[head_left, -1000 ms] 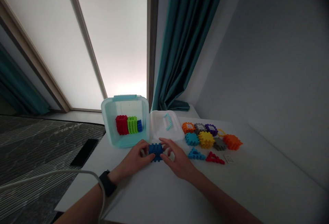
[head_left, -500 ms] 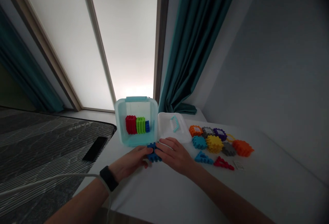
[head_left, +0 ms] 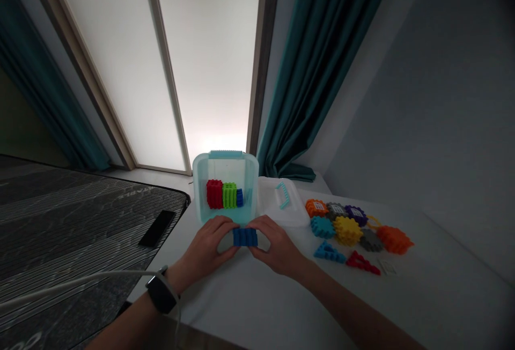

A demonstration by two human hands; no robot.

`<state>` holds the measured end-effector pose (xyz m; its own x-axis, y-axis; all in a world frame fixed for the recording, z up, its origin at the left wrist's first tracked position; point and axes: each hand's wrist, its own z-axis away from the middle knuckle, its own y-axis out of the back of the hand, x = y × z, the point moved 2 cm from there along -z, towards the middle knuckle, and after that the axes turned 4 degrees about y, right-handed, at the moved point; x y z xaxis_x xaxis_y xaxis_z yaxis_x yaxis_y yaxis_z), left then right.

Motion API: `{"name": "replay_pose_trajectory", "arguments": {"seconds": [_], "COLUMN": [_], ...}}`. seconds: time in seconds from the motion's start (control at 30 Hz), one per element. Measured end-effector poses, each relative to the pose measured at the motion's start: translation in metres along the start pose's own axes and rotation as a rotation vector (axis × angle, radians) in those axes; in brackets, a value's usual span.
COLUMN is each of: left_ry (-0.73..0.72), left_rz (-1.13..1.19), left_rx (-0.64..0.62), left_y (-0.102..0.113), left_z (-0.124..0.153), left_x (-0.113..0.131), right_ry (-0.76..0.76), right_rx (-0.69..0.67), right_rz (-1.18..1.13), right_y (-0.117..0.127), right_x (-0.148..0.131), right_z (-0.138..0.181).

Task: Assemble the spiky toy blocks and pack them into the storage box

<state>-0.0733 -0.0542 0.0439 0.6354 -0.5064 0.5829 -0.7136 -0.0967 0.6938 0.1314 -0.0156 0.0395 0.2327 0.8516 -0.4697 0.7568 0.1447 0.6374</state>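
Between my left hand (head_left: 207, 241) and my right hand (head_left: 276, 245) I hold a ribbed blue plastic block (head_left: 245, 237), gripped at both ends above the white table (head_left: 249, 307). Just beyond my hands stands a clear teal plastic box (head_left: 225, 189). Inside it, a red ribbed stack (head_left: 214, 194), a green ribbed stack (head_left: 229, 195) and a small blue stack (head_left: 240, 198) stand side by side. Right of my right hand lie several gear-shaped and triangular plastic pieces, including a blue triangle (head_left: 329, 253) and a yellow gear (head_left: 347, 230).
A clear lid (head_left: 284, 205) with a teal handle lies beside the box. A dark mattress (head_left: 80, 221) with a black phone (head_left: 156, 228) lies left of the table. A white cable (head_left: 80, 280) crosses past my left wrist's black watch (head_left: 161, 293).
The blue block has turned between my hands and now shows a long ribbed side. My hands have moved closer to its ends. The whole scene has shifted right in view.
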Motion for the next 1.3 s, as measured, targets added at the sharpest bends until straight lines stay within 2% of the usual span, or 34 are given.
{"name": "replay_pose_trajectory", "arguments": {"seconds": [0.13, 0.23, 0.33, 0.4, 0.47, 0.5, 0.67, 0.83, 1.13, 1.3], "left_ry": [-0.036, -0.054, -0.030, 0.059, 0.183, 0.222, 0.324, 0.358, 0.400, 0.404], "left_rz": [-0.071, -0.121, -0.102, -0.068, -0.039, -0.033, 0.039, 0.104, 0.177, 0.185], "left_rx": [0.041, 0.144, 0.378, 0.580, 0.699, 0.714, 0.556, 0.411, 0.404, 0.401], "left_y": [0.007, 0.016, 0.027, 0.032, 0.034, 0.034, 0.022, 0.012, 0.016, 0.018], "left_z": [0.001, 0.005, 0.008, 0.007, 0.003, 0.001, -0.005, -0.003, -0.006, -0.007], "left_x": [-0.007, -0.015, -0.030, -0.045, -0.062, -0.070, -0.097, -0.103, -0.100, -0.097], "right_ry": [0.014, -0.006, -0.081, -0.135, -0.157, -0.159, -0.193, -0.244, -0.405, -0.421], "right_rx": [-0.012, -0.005, 0.049, 0.107, 0.175, 0.206, 0.281, 0.236, 0.109, 0.080], "right_rz": [0.043, 0.040, 0.006, -0.002, 0.001, 0.000, 0.024, 0.091, 0.174, 0.157], "right_y": [-0.009, -0.017, -0.027, -0.033, -0.040, -0.043, -0.059, -0.068, -0.068, -0.070], "right_x": [-0.003, -0.002, 0.003, 0.007, 0.011, 0.014, 0.035, 0.054, 0.062, 0.066], "right_z": [-0.012, -0.025, -0.043, -0.058, -0.075, -0.083, -0.122, -0.143, -0.158, -0.162]}}
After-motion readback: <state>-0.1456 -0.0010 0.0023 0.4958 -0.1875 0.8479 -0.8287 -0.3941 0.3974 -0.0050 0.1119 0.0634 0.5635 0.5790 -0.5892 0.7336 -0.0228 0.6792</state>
